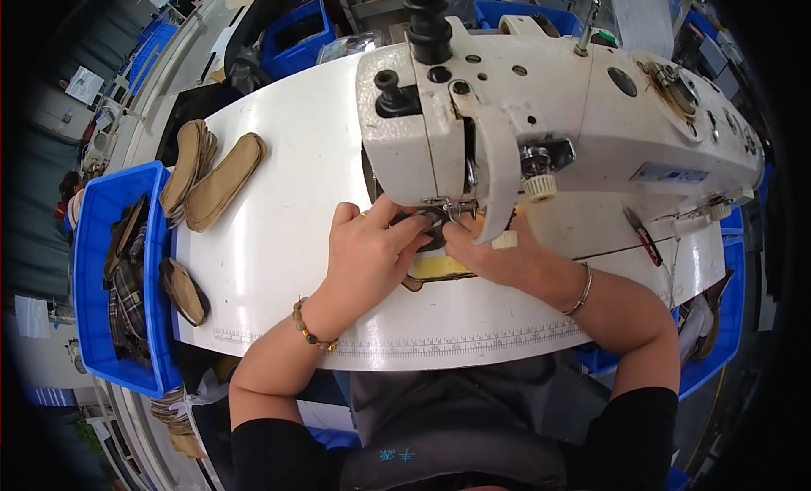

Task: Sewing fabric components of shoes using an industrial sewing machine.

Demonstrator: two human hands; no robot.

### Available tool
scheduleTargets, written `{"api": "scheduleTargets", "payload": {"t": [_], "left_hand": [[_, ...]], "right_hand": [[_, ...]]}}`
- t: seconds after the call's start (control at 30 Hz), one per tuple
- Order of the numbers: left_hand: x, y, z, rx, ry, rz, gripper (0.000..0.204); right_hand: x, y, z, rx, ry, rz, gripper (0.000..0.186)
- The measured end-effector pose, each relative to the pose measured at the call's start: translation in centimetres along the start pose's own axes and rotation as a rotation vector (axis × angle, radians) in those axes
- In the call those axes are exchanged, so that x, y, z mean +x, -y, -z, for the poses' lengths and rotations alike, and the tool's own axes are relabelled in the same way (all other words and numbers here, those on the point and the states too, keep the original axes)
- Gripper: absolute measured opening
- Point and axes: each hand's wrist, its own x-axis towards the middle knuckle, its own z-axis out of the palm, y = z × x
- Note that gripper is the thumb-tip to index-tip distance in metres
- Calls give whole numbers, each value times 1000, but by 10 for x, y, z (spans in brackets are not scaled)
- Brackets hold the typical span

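Note:
A white industrial sewing machine (524, 85) stands over the white table. Under its needle area lies a dark, shoe-like piece (433, 231), with a yellow part (443, 267) on its near side. My left hand (367, 250) pinches the piece from the left, fingers curled beside the presser foot. From the right, my right hand (498, 250) grips it close to the needle, its fingertips partly hidden behind the machine's curved white guard (500, 170). A small tan edge (412, 284) shows below the left fingers. The hands cover most of the piece.
Tan sole-shaped pieces (226, 182) lie at the table's left, with a dark-edged shoe piece (184, 292) nearer me. A blue bin (93, 280) holding plaid fabric adjoins that side. Red-and-black thread snips (644, 237) lie right of the machine. A ruler strip (397, 346) follows the front edge.

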Motion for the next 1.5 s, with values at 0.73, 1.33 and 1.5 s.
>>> {"api": "scheduleTargets", "payload": {"t": [0.73, 1.33, 1.5], "left_hand": [[4, 17, -25, -116, 109, -32, 22], [5, 30, -31, -323, 131, 104, 15], [9, 31, -27, -331, 160, 76, 18]], "right_hand": [[-12, 27, 26, 0, 324, 54, 43], [-12, 28, 23, -52, 323, 89, 44], [-13, 28, 23, -58, 327, 81, 43]]}}
